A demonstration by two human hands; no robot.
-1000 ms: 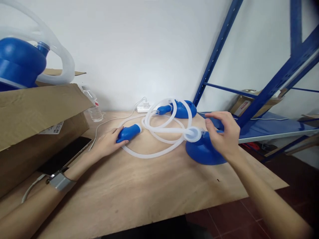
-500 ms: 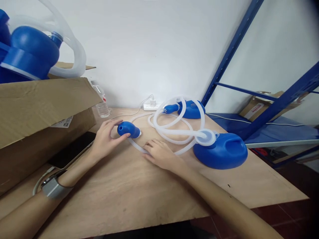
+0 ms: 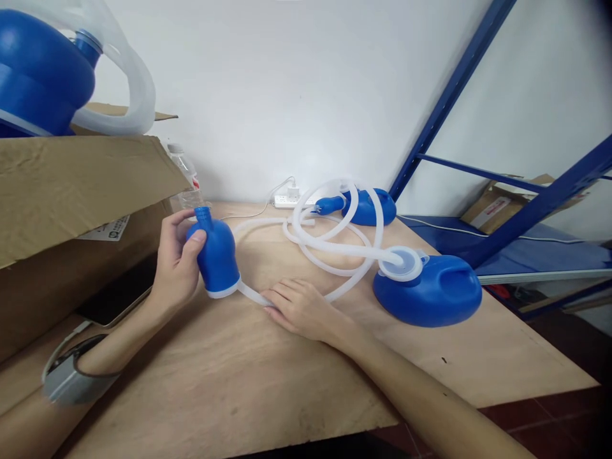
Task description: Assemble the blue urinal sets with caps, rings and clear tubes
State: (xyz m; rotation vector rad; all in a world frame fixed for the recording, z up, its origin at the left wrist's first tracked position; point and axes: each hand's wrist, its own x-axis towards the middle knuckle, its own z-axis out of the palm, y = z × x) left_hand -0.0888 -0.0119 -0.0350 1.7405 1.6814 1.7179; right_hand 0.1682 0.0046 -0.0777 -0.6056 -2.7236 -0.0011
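My left hand (image 3: 180, 255) grips a blue plastic funnel-shaped head (image 3: 217, 255), held up with its threaded neck at the top and its white-rimmed wide end low, near the table. Under the curled fingers of my right hand (image 3: 299, 307) lies a translucent tube (image 3: 252, 294), pressed against the wooden table (image 3: 229, 382). This tube runs leftward behind the blue head and rightward toward a blue bottle (image 3: 428, 293) lying on its side. A white cap (image 3: 401, 264) with tubing joined to it covers the bottle's mouth.
Farther back lies another blue bottle (image 3: 370, 207) beside a small blue head (image 3: 329, 204), near a white power strip (image 3: 284, 202). An open cardboard box (image 3: 90, 185) with blue bottles stands at left, by a phone (image 3: 122, 290) and a water bottle (image 3: 184, 175). Blue shelving (image 3: 482, 239) stands right.
My left hand has closed on the blue head and tipped it from lying on its side to neck-up, moving slightly left and nearer. My right hand stays on the tube.
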